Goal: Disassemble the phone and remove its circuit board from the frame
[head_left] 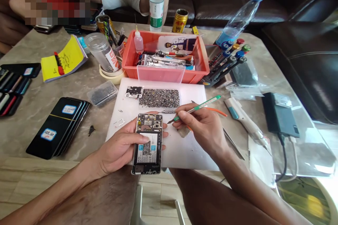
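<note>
Marble table [31, 112], white mat [185, 147], dark leather sofa [303, 52] behind

Both bare forearms come in from the lower edge of the view and angle inward toward each other. The left hand [120, 147] lies palm-in, its fingers [158, 134] wrapped round the far side of what it grips and its thumb stretched along the near side. The right hand [203, 128] sits slightly higher and just beside it, wrist bent and knuckles up, with thumb and forefinger pinched together in a pen-like hold that points left.
</note>
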Demonstrator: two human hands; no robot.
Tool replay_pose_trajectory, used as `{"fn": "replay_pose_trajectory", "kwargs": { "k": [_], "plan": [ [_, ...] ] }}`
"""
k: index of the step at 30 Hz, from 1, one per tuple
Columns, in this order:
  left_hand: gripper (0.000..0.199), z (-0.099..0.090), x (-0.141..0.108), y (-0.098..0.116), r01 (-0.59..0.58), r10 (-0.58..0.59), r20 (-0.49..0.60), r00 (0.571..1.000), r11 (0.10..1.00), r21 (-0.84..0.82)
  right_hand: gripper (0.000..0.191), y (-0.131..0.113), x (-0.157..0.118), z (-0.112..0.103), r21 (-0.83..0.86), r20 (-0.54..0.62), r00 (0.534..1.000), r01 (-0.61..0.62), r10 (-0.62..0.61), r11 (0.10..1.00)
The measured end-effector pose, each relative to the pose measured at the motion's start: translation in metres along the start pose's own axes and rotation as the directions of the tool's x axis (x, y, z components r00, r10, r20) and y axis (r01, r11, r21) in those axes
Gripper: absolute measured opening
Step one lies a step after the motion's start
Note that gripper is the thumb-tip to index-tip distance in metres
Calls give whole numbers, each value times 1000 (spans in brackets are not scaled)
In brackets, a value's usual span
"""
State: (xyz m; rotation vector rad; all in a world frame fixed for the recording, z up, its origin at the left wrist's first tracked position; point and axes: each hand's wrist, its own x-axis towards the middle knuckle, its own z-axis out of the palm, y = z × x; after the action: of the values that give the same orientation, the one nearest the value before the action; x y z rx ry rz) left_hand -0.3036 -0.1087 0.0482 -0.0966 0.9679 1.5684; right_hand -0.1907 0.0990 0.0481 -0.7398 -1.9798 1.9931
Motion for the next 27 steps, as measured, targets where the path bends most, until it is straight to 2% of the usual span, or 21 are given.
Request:
{"fn": "replay_pose_trajectory", "kwargs": {
  "k": [4,7,13,17,19,24,27],
  "plan": [
    [55,-2,2,-1,23,-23,11,1000,1000,14,30,2,0,2,-113,69,997,54,-46,992],
    [56,-2,1,-1,19,-19,-20,1000,999,39,25,2,0,4,-180,106,992,83,-65,980],
    [65,-3,0,0,57,-58,20,998,998,33,27,4,2,6,-202,114,993,59,-36,978],
    [59,-1,1,-1,8,-8,-3,1000,999,34,30,5,2,5,-213,185,982,69,-30,975],
    [60,0,2,-1,-1,1,-5,1000,1000,15,32,5,2,4,-201,184,983,48,-10,978],
    [66,0,2,1,41,-41,18,999,999,-17,34,1,2,6,-144,100,995,3,11,990],
    [66,0,1,1,38,-38,14,999,999,-16,32,1,2,6,-202,141,990,36,-7,979]
  ]
}}
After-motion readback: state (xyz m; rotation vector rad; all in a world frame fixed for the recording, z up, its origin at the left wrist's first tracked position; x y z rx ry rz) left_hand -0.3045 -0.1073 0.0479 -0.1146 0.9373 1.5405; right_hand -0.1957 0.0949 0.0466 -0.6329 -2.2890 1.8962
